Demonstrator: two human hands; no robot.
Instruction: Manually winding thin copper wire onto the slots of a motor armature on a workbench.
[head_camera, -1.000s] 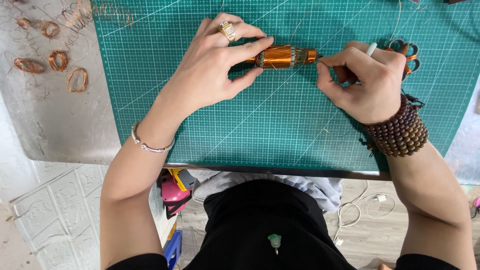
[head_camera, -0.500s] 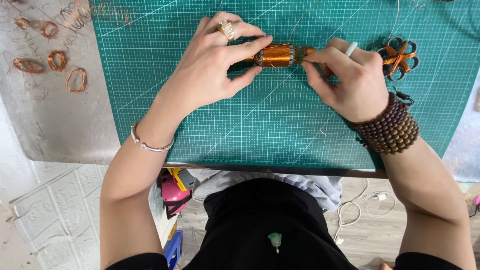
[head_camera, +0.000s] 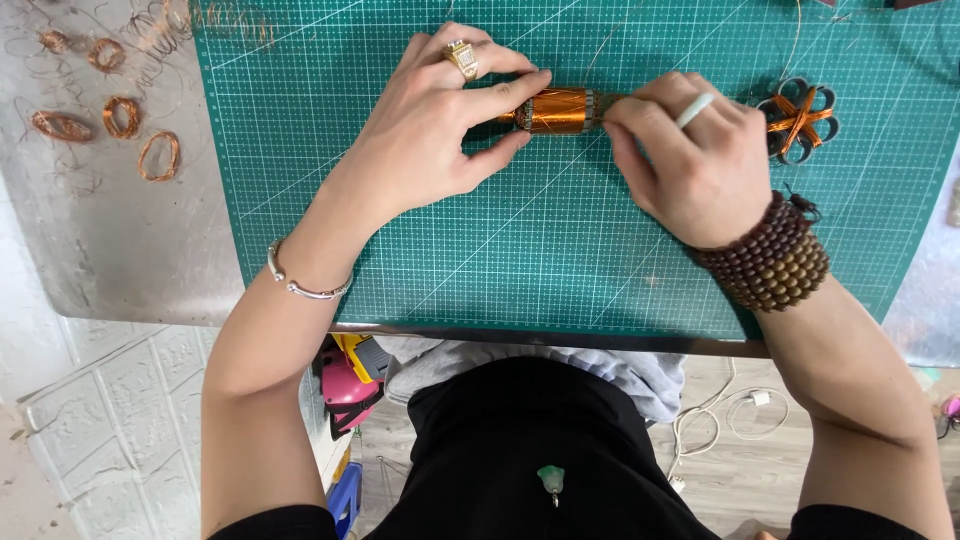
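Note:
A copper-wound cylindrical coil (head_camera: 562, 110) lies across the green cutting mat (head_camera: 520, 250). My left hand (head_camera: 440, 130), with a gold ring, pinches the coil's left end between thumb and fingers. My right hand (head_camera: 690, 160), with a pale ring and a beaded wooden bracelet, closes over the coil's right end and hides it. A thin wire runs up from the coil toward the top of the mat.
Scissors with orange-wrapped handles (head_camera: 797, 118) lie on the mat just right of my right hand. Several copper wire loops (head_camera: 122, 117) rest on the metal sheet (head_camera: 110, 250) at the left. Coloured tools (head_camera: 350, 380) and a white cable (head_camera: 740, 410) lie on the floor below.
My right hand has slid left along the mat onto the coil's right end, uncovering the scissors. My left hand has stayed on the coil.

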